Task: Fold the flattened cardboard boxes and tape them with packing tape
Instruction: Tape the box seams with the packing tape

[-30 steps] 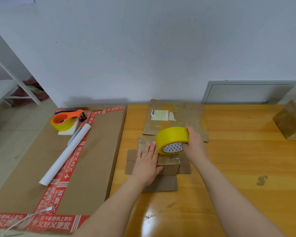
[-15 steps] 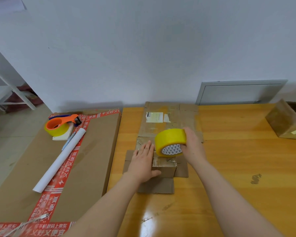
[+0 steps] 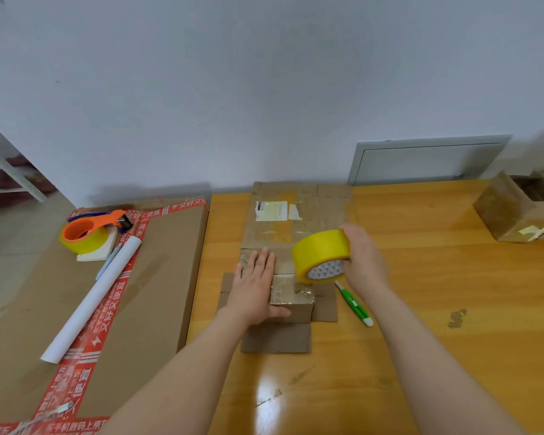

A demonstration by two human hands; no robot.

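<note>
A small brown cardboard box [image 3: 292, 296] stands on the wooden table [image 3: 421, 309] with its flaps spread flat around it. My left hand [image 3: 255, 287] lies flat on its top, fingers straight, pressing down. My right hand [image 3: 363, 259] grips a yellow roll of packing tape [image 3: 321, 252], held just above the box's far right corner. Behind the box lies a flattened cardboard box [image 3: 296, 215] with a white label.
A green and white cutter [image 3: 354, 304] lies on the table right of the box. An open cardboard box [image 3: 515, 211] stands at the far right. On the left, a large flat carton [image 3: 76, 309] carries an orange tape dispenser [image 3: 88, 230], a white paper roll [image 3: 91, 299] and a pen.
My right hand has carried the tape roll a little to the right, uncovering the green cutter. My left hand stays flat on the box.
</note>
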